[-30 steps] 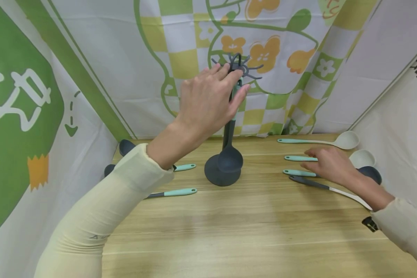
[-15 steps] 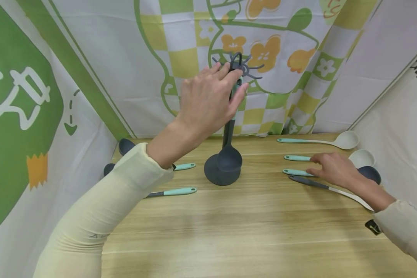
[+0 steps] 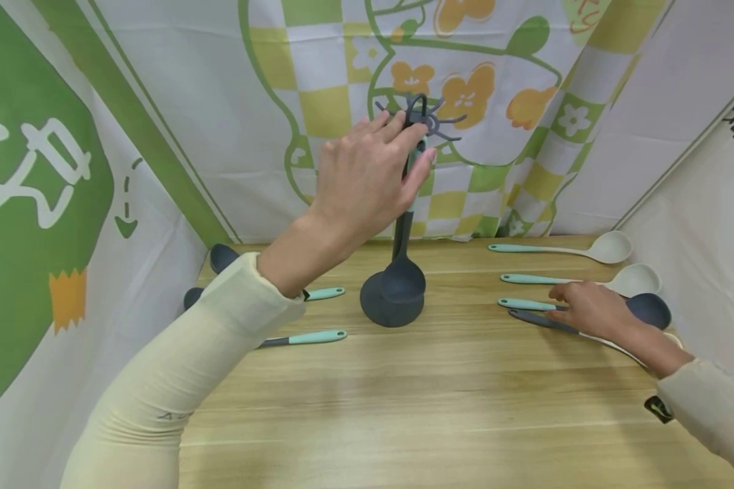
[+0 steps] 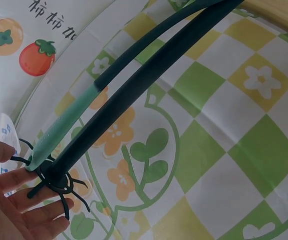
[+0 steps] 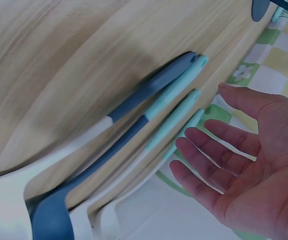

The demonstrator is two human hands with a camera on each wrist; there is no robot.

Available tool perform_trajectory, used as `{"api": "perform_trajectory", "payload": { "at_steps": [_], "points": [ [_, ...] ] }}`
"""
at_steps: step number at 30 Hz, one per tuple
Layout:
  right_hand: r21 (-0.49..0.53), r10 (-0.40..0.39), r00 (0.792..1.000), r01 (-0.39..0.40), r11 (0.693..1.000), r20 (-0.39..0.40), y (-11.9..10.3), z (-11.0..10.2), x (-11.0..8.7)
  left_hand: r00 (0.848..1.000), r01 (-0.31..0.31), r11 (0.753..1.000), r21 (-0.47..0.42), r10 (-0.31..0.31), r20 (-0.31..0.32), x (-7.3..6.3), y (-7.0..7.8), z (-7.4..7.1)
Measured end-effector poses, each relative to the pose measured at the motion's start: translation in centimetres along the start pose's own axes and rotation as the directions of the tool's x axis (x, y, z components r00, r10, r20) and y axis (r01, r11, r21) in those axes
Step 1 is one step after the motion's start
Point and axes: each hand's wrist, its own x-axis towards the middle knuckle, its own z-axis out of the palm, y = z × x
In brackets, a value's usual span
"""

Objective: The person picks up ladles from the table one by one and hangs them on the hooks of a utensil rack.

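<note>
A dark utensil stand [image 3: 376, 309] with a ring of hooks rises in the middle of the table. From it hangs a dark ladle [image 3: 404, 280] with a mint handle [image 4: 66, 125]. My left hand [image 3: 363, 170] is at the top of the stand, its fingers spread against the hook ring in the left wrist view and the thumb near the ladle's handle end. My right hand [image 3: 593, 311] hovers over the utensils on the right, fingers extended and apart in the right wrist view, with nothing held. Below it lie a navy ladle [image 3: 650, 310] and a dark-handled white ladle [image 5: 6, 205].
Two white ladles with mint handles, one at the back [image 3: 612, 246] and one nearer [image 3: 639, 280], lie at the right. On the left are mint-handled utensils [image 3: 318, 337] and dark ladle bowls [image 3: 222, 257], partly behind my sleeve. A patterned curtain [image 3: 318, 129] closes off the back.
My right hand has shifted toward me, from over the nearer mint-handled white ladle to over the navy ladle, uncovering the white one. My left hand and the hanging ladle stay essentially in place.
</note>
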Motion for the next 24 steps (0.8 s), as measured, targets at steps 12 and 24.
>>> {"api": "perform_trajectory", "payload": {
  "at_steps": [12, 24],
  "points": [
    [-0.031, -0.031, 0.999, 0.03, 0.999, -0.019, 1.4, 1.8, -0.7, 1.0, -0.006, 1.0, 0.017, 0.006, -0.004, 0.0, 0.0, 0.0],
    [-0.029, -0.018, 1.0, 0.019, 0.999, 0.014, 2.2, 3.4, -1.1, 1.0, -0.009, 1.0, 0.001, 0.009, -0.011, -0.1, -0.1, 0.0]
  ]
}}
